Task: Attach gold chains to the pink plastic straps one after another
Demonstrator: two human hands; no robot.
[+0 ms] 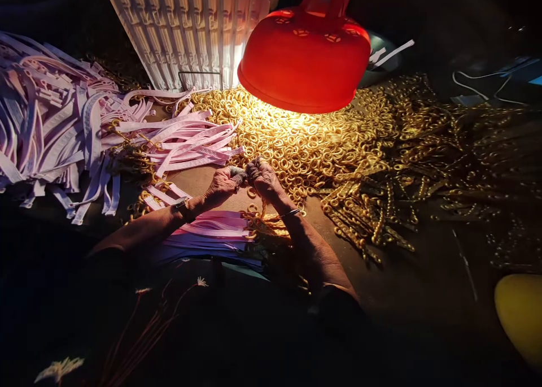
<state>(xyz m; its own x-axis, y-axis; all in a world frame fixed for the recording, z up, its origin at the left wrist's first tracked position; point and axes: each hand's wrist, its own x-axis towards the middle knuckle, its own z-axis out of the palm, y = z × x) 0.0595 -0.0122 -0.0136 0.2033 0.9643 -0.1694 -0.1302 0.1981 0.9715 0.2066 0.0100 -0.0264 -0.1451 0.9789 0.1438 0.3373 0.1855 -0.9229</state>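
My left hand and my right hand meet in front of the lamp, fingers closed and thumbs toward each other. Dark coverings show on some fingertips. Whatever they pinch is too small and hidden to make out. Behind and right of them spreads a heap of gold rings. Below my right wrist lie gold chains, beside a bundle of pink straps under my left forearm. Another bunch of pink straps rests just beyond my left hand.
A red lamp hangs low over the rings. A ribbed pale panel stands behind. At left is a large pile of pale straps; at right, gold chains spread over the table. Something yellow and rounded is at lower right.
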